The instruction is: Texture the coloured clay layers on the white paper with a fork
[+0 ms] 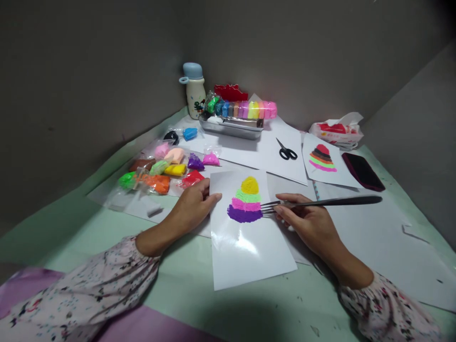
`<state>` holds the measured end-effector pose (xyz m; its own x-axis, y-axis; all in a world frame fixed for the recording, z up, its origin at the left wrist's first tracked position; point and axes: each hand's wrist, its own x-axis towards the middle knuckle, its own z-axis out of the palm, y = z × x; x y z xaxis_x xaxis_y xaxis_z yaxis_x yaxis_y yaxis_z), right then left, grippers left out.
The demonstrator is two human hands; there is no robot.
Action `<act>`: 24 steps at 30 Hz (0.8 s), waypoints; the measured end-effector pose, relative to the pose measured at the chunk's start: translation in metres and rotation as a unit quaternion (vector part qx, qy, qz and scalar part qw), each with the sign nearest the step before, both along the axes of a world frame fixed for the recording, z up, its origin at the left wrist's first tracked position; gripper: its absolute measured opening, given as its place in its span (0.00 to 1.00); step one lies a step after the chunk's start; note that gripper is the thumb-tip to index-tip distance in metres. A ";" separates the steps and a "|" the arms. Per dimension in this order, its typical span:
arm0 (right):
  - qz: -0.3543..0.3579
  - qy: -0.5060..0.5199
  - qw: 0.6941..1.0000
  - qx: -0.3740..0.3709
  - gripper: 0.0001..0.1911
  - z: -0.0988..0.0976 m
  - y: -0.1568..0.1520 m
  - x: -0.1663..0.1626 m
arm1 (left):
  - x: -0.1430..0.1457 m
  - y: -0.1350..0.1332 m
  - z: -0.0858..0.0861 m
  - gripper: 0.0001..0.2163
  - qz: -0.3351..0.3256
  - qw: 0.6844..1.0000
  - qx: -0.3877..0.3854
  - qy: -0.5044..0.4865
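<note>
My left hand [194,204] grips the left edge of a white card [245,251], thumb on top and fingers behind. On the card are stacked bands of soft clay: a yellow dome [250,185], light green, pink, and a wide purple band [244,214] at the bottom. My right hand [309,223] is closed around a metal fork [335,202], its handle pointing right. The tines reach the right end of the pink and purple bands; whether they press into the clay I cannot tell.
Bagged clay pieces [156,183] lie left of the card. Behind stand a bottle [195,90] and a metal tray [231,129] with packed clay [245,109]. Scissors [287,151], a second clay picture [322,159], a phone [363,170] and a tissue pack [337,130] lie at the right.
</note>
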<state>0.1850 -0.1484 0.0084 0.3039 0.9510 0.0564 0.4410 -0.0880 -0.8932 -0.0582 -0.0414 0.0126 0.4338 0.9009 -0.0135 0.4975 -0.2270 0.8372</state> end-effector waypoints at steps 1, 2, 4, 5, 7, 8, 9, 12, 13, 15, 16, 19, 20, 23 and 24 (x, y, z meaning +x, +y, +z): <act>-0.005 0.006 1.000 -0.003 0.16 -0.001 0.000 0.000 | 0.000 0.000 0.000 0.06 0.005 1.000 0.001 0.000; -0.009 0.010 1.000 -0.004 0.16 -0.001 0.001 0.000 | 0.000 0.000 0.000 0.06 0.009 1.000 0.003 0.001; -0.011 0.010 1.000 0.001 0.15 -0.003 0.001 0.000 | 0.000 0.001 -0.001 0.06 0.013 1.000 0.006 0.002; -0.010 0.006 1.000 0.005 0.15 -0.004 0.002 0.000 | 0.000 0.001 -0.002 0.07 0.013 1.000 0.004 0.002; -0.010 -0.010 1.000 0.011 0.13 -0.006 0.002 0.001 | -0.001 0.002 -0.004 0.10 0.009 1.000 -0.005 -0.003; -0.011 -0.022 1.000 0.011 0.12 -0.006 0.002 0.001 | -0.001 0.002 -0.006 0.11 0.005 1.000 -0.012 -0.007; -0.015 -0.032 0.999 0.012 0.11 -0.007 0.002 0.001 | -0.001 0.003 -0.007 0.12 0.003 1.000 -0.015 -0.014; -0.023 -0.042 0.999 0.013 0.08 -0.007 0.001 0.002 | -0.002 0.003 -0.009 0.12 0.000 1.000 -0.017 -0.023; -0.024 -0.039 0.999 0.012 0.08 -0.007 0.001 0.002 | -0.002 0.003 -0.009 0.12 0.002 1.000 -0.016 -0.021; -0.022 -0.031 0.999 0.009 0.08 -0.008 0.001 0.002 | -0.001 0.003 -0.008 0.12 0.004 1.000 -0.013 -0.017; -0.020 -0.028 0.999 0.007 0.08 -0.008 0.002 0.002 | -0.001 0.003 -0.007 0.12 0.004 1.000 -0.013 -0.016; -0.015 -0.038 0.999 0.008 0.07 -0.009 0.002 0.000 | -0.001 0.002 -0.005 0.12 0.007 1.000 -0.013 -0.013; -0.014 -0.046 0.999 0.010 0.07 -0.009 0.002 0.000 | 0.000 0.002 -0.005 0.11 0.008 1.000 -0.012 -0.012; -0.008 -0.066 0.998 0.013 0.06 -0.008 0.002 -0.002 | -0.001 0.001 -0.004 0.11 0.005 1.000 -0.010 -0.019; -0.005 -0.070 0.997 0.012 0.06 -0.007 0.002 -0.002 | -0.001 0.001 -0.004 0.12 0.001 1.000 -0.011 -0.023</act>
